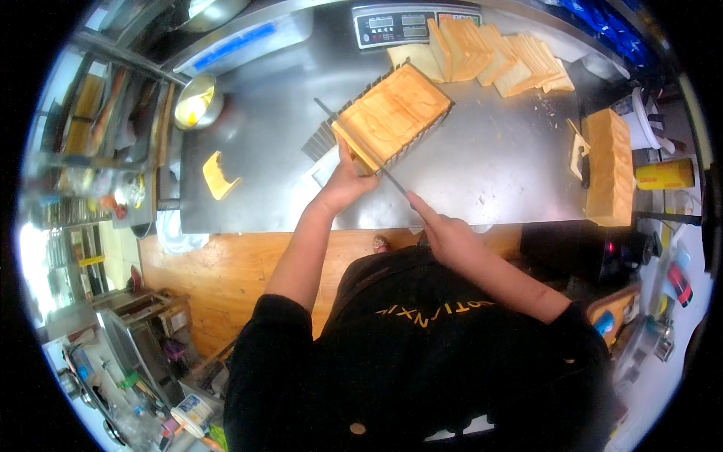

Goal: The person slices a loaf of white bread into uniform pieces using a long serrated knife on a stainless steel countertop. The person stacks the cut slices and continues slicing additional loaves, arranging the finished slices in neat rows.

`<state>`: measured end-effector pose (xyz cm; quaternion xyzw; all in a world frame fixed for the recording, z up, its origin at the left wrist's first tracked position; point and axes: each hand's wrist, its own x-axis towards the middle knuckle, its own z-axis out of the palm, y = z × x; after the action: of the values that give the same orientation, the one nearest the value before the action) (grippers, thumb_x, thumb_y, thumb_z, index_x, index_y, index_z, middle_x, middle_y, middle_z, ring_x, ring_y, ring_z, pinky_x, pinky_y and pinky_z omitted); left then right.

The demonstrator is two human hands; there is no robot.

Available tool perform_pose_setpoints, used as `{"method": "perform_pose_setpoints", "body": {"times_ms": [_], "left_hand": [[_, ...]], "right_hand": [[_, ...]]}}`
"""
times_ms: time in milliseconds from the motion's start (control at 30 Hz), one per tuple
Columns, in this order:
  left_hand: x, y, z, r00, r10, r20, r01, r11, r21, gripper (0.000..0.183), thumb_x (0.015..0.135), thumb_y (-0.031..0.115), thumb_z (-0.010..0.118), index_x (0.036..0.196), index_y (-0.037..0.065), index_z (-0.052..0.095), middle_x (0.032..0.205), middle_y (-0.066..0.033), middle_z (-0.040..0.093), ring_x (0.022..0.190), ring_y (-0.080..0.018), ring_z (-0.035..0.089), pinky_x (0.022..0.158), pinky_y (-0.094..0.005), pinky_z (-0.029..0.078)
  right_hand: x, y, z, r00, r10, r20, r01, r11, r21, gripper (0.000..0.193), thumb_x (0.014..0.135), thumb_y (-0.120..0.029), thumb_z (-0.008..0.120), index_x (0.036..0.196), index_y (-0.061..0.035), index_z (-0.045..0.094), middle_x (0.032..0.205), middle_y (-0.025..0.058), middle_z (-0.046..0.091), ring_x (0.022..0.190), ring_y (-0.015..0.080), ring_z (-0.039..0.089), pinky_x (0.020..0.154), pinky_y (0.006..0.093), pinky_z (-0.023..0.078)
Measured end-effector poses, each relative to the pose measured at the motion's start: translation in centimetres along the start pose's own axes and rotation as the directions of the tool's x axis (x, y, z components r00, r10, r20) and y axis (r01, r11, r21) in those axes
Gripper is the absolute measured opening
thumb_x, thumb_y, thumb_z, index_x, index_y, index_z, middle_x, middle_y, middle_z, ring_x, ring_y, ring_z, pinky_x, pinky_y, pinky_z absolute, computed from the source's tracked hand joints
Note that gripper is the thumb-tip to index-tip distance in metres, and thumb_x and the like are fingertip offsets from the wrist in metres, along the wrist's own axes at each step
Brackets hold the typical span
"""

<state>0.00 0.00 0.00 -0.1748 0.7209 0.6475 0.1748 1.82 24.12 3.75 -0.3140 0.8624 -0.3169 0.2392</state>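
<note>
A rectangular bread loaf [403, 105] lies at a slant in a dark slotted slicing rack [443, 114] on the metal table. Across the loaf's near-left end runs a long bread knife [393, 183], its blade reaching past the bread on both sides. My right hand [450, 235] is closed round the knife's handle, near the table's front edge. My left hand [348, 184] grips the end of the loaf beside the blade, one finger stretched up along the cut end. Part of that grip is hidden.
Bread slices [497, 56] fan out at the back right, near a digital scale [392, 29]. Another loaf [608, 167] stands at the right edge. A metal bowl [199, 102] sits at the left; a piece of crust [219, 177] lies in front of it.
</note>
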Motion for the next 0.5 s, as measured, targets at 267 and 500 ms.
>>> {"method": "perform_pose_setpoints", "body": {"times_ms": [267,500], "left_hand": [[0.6,-0.8,-0.4,1.000,-0.011,0.027,0.011,1.000,0.001,0.113,0.071,0.012,0.067,0.144,0.006,-0.019,0.144,-0.0279,0.024,0.137,-0.0340,0.023,0.107,-0.0363,0.026],[1.1,-2.0,-0.5,0.999,-0.044,-0.025,0.045,0.999,0.025,0.113,0.071,0.013,0.066,0.143,0.005,-0.021,0.144,-0.0290,0.024,0.137,-0.0348,0.022,0.108,-0.0353,0.025]], "right_hand": [[4.9,-1.0,0.8,0.987,-0.089,-0.132,0.090,0.996,0.007,0.064,0.087,-0.005,0.048,0.144,-0.0204,0.025,0.067,0.0250,0.057,0.063,0.0419,0.059,0.059,0.0472,0.046],[0.9,-0.4,-0.1,1.000,0.011,-0.010,-0.011,1.000,-0.013,0.065,0.086,-0.005,0.050,0.144,-0.0191,0.025,0.069,0.0249,0.059,0.063,0.0401,0.058,0.061,0.0456,0.047]]}}
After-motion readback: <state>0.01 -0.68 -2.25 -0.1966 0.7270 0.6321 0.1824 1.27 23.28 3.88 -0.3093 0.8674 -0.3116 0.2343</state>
